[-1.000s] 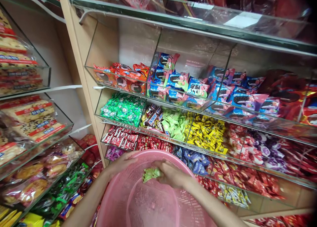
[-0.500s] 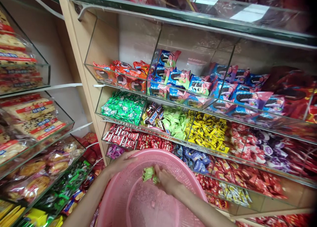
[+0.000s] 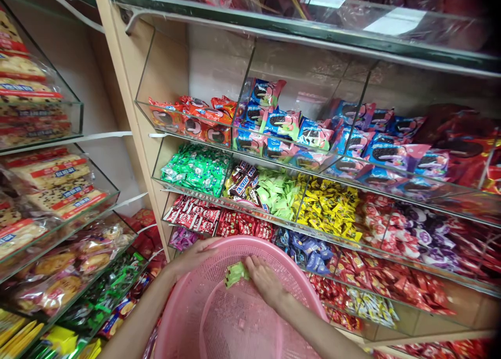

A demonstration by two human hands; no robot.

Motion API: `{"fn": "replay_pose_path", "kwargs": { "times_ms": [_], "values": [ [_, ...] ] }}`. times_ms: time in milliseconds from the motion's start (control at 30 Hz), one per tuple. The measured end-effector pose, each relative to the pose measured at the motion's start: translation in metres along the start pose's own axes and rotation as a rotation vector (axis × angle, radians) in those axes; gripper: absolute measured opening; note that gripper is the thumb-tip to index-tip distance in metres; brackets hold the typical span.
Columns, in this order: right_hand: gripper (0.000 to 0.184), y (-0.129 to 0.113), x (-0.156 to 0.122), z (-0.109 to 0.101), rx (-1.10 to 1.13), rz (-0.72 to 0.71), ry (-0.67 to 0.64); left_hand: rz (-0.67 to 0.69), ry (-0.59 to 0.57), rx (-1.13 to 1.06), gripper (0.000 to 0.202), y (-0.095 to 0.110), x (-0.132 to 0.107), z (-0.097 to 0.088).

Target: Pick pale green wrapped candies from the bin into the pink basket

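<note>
My left hand [image 3: 195, 257] is closed over the far left rim of a pink plastic basket [image 3: 309, 286], its thumb side along the edge. Inside the basket, my right hand [image 3: 266, 282] has its fingers curled at a small bunch of light-green wrapped candies [image 3: 235, 274]. The candies lie against the fingertips, near the basket's far inner wall; part of them is hidden by the fingers. Straight ahead, similar light-green candies [image 3: 277, 192] fill a shelf compartment, between Snickers bars [image 3: 245, 181] and yellow-wrapped candies [image 3: 331, 207].
Glass-fronted shelves hold green-wrapped candies [image 3: 198, 168], blue cookie packs [image 3: 282, 124] and blue-wrapped sweets [image 3: 309, 252] just beyond the basket. A wooden upright [image 3: 125, 98] stands at left. Packaged biscuits [image 3: 58, 181] fill side shelves. A glass shelf edge [image 3: 274, 27] runs overhead.
My right hand has shifted slightly up, and its fingers sit higher beside the green candies, which have turned a little. The left hand and basket have stayed in place.
</note>
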State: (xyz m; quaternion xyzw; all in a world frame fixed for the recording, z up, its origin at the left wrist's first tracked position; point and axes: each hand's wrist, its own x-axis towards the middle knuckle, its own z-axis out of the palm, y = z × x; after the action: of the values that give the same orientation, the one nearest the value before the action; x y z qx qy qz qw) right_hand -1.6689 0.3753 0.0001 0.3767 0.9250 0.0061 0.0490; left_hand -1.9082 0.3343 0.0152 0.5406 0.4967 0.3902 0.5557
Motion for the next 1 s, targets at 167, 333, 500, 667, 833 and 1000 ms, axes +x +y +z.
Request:
{"fn": "replay_pose_path", "kwargs": {
  "times_ms": [167, 333, 500, 667, 833, 1000],
  "values": [
    [0.031, 0.000, -0.001, -0.001, 0.000, -0.014, 0.008, -0.011, -0.004, -0.042, 0.061, -0.001, -0.001, 0.002],
    [0.030, -0.001, -0.006, -0.016, 0.035, -0.017, -0.004, -0.023, 0.034, -0.016, 0.062, 0.005, -0.004, 0.004],
    [0.024, -0.002, -0.015, -0.065, 0.132, -0.069, 0.055, -0.020, 0.015, -0.032, 0.061, 0.008, -0.005, 0.003],
    [0.007, 0.011, -0.021, -0.132, 0.262, -0.150, 0.223, -0.020, 0.025, -0.012, 0.061, -0.002, -0.001, -0.002],
    [0.010, 0.048, -0.009, -0.185, 0.132, -0.093, 0.387, -0.024, 0.013, 0.000, 0.059, 0.002, 0.000, -0.001],
    [0.012, 0.074, 0.012, -0.205, -0.258, -0.067, 0.293, -0.009, -0.008, -0.006, 0.058, 0.006, -0.002, 0.000]
  ]
}}
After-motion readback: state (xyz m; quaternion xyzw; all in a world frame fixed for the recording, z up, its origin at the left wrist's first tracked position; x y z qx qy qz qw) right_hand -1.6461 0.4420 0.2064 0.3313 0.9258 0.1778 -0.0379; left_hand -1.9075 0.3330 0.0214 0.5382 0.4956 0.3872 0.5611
